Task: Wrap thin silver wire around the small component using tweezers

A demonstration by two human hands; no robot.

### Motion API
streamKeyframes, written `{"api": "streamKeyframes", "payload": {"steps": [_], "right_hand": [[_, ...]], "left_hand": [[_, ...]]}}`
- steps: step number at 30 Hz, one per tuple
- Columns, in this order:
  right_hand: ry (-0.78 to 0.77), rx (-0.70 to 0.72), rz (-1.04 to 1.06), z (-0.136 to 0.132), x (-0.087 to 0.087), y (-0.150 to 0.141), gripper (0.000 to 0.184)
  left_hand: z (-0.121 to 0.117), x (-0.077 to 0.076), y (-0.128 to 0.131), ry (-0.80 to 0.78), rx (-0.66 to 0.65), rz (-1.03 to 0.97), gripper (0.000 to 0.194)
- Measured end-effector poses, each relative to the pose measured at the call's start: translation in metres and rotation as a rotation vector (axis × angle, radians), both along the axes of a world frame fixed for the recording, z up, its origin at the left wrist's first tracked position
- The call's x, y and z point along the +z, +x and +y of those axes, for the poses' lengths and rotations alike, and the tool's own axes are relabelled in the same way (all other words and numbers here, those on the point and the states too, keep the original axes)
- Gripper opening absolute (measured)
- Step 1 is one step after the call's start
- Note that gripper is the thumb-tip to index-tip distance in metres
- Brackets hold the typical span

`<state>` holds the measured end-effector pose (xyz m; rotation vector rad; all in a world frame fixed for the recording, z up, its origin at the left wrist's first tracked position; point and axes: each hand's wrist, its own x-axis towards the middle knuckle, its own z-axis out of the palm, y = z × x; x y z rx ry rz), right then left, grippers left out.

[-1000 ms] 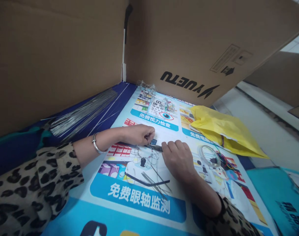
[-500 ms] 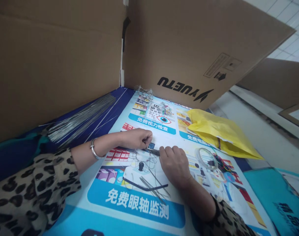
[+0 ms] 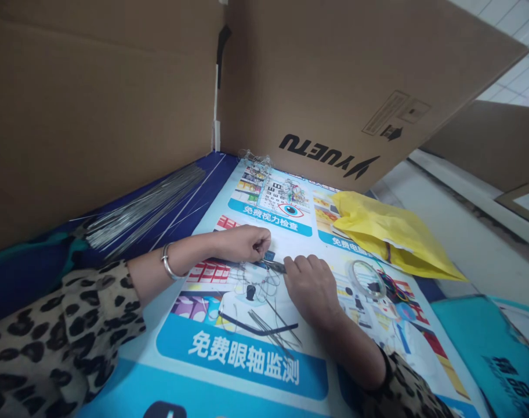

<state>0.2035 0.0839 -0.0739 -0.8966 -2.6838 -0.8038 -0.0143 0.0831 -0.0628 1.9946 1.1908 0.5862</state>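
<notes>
My left hand (image 3: 242, 242), with a silver bangle on the wrist, is closed in a pinch on a thin bent wire piece (image 3: 256, 281) that lies on the printed poster (image 3: 247, 360). My right hand (image 3: 312, 287) is closed around small dark pliers (image 3: 276, 266), whose tip meets the wire just below my left fingers. Both hands rest on the poster, close together. Several short cut wires (image 3: 271, 328) lie just in front of my hands.
A bundle of long straight silver wires (image 3: 142, 206) lies at the left along the cardboard wall (image 3: 94, 110). Finished wire pieces (image 3: 290, 188) sit at the back. A yellow plastic bag (image 3: 390, 232), a tape roll (image 3: 363, 273) and coloured bands (image 3: 395, 284) lie at the right.
Both hands stay together on the wire and pliers; only the view shifted slightly.
</notes>
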Motion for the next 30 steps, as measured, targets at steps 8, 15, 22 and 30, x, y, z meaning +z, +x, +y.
{"api": "streamKeyframes", "payload": {"steps": [8, 15, 22, 30], "right_hand": [[0.02, -0.017, -0.002, -0.003, -0.001, 0.0, 0.01], [0.043, -0.017, 0.0, -0.004, -0.003, 0.0, 0.01], [-0.132, -0.006, 0.014, 0.009, 0.0, 0.004, 0.006], [-0.287, -0.022, 0.053, 0.018, 0.004, 0.007, 0.013]], "left_hand": [[-0.001, 0.005, 0.002, 0.0, 0.007, 0.017, 0.016], [-0.001, 0.004, 0.003, 0.016, 0.016, 0.021, 0.016], [0.001, -0.001, 0.002, -0.01, -0.008, -0.066, 0.013], [0.0, 0.003, 0.0, -0.107, -0.055, -0.153, 0.011]]}}
